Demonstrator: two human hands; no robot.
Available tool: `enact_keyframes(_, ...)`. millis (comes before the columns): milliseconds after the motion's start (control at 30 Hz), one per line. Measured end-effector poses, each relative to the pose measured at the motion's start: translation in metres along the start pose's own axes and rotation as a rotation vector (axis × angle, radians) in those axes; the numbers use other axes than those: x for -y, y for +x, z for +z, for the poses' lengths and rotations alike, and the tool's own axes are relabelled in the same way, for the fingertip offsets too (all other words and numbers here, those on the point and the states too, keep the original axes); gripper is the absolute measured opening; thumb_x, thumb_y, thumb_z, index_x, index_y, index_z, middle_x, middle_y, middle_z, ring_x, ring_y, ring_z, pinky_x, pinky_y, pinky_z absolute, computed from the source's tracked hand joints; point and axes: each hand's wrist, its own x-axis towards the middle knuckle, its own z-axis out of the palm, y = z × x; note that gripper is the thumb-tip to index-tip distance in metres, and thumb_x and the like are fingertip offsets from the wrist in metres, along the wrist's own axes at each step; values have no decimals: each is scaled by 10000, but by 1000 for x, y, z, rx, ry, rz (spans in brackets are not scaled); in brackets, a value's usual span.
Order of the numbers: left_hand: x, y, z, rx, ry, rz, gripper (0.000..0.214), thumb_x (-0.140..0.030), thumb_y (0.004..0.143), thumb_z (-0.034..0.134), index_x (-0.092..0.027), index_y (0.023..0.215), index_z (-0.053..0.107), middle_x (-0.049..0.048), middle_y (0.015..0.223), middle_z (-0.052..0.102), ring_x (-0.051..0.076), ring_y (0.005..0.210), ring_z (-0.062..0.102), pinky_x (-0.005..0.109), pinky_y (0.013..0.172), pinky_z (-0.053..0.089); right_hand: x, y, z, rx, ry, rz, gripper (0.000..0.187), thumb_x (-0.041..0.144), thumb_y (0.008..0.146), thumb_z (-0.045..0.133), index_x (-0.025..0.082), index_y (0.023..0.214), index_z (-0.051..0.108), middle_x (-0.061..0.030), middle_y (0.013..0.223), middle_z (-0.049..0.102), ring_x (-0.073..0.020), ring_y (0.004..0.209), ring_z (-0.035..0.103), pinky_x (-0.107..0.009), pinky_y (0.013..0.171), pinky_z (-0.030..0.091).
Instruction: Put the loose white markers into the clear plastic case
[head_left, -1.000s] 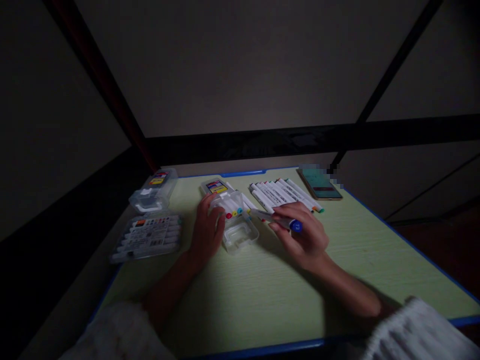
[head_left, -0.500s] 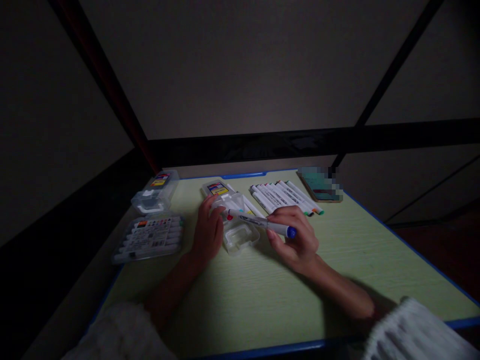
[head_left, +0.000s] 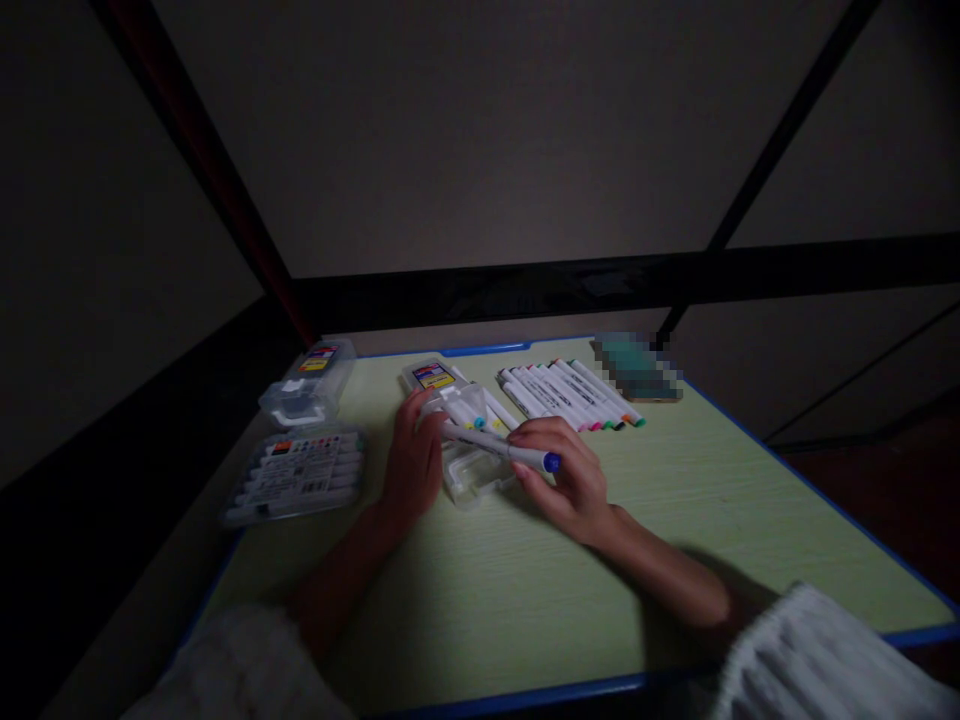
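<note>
My right hand (head_left: pixel 566 480) pinches a white marker (head_left: pixel 529 456) with a blue end toward me. The marker slants left, its far end at the fingers of my left hand (head_left: pixel 411 462). That left hand is closed around the near left side of a clear plastic marker case (head_left: pixel 433 377). A few markers with blue and yellow ends lie in or beside this case; the exact place is hard to tell. Its clear open lid (head_left: pixel 469 487) lies toward me on the table. My left fingertips are partly hidden behind the case's edge.
A row of white markers (head_left: pixel 566 395) lies right of the case. At the far right is a phone-like flat object (head_left: pixel 637 368), partly blurred. On the left lie a clear handled case (head_left: pixel 304 390) and a filled marker pack (head_left: pixel 300 475). The pale green table (head_left: pixel 487 610) has blue edges.
My right hand has moved left with the marker, bringing the marker's far end to my left fingers and over the case. My left hand has stayed almost in place.
</note>
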Motion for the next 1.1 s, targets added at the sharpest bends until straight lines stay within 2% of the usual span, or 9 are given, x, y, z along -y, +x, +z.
enact_keyframes(300, 1, 0, 2, -15, 3, 8, 147, -153, 883, 346, -181, 928, 484, 103, 1289, 387, 237, 1239, 357, 469, 1026, 343, -6, -4, 11, 111, 52, 68, 229, 132, 826, 523, 194, 1045, 538, -77, 953, 607, -173, 926, 571, -345, 775, 494)
enact_keyframes(567, -1, 0, 2, -15, 10, -21, 135, -165, 878, 364, -187, 901, 496, 99, 1272, 414, 241, 1227, 374, 483, 1010, 364, -5, -14, 21, -30, 373, 332, 203, 132, 786, 589, 215, 926, 468, -70, 978, 633, -169, 934, 608, -342, 754, 513)
enact_keyframes(733, 1, -1, 3, -8, 4, -21, 152, -186, 887, 344, -197, 901, 495, 99, 1288, 399, 248, 1241, 360, 489, 1012, 369, -3, -14, 21, -14, 399, 309, 198, 120, 797, 571, 220, 935, 471, -82, 1017, 624, -182, 991, 592, -374, 778, 515)
enact_keyframes(900, 1, 0, 3, -6, 19, -22, 163, -175, 891, 338, -180, 924, 498, 113, 1268, 406, 256, 1229, 370, 498, 1011, 364, -5, -13, 21, 4, 292, 243, 197, 101, 793, 563, 216, 950, 534, -77, 1020, 608, -172, 979, 574, -369, 790, 512)
enact_keyframes(1100, 0, 0, 4, -4, 40, 6, 156, -126, 873, 360, -181, 941, 489, 101, 1268, 396, 245, 1226, 367, 499, 1009, 368, -6, -11, 20, 54, 216, 246, 179, 126, 809, 549, 211, 966, 562, -77, 1014, 609, -172, 989, 564, -364, 802, 505)
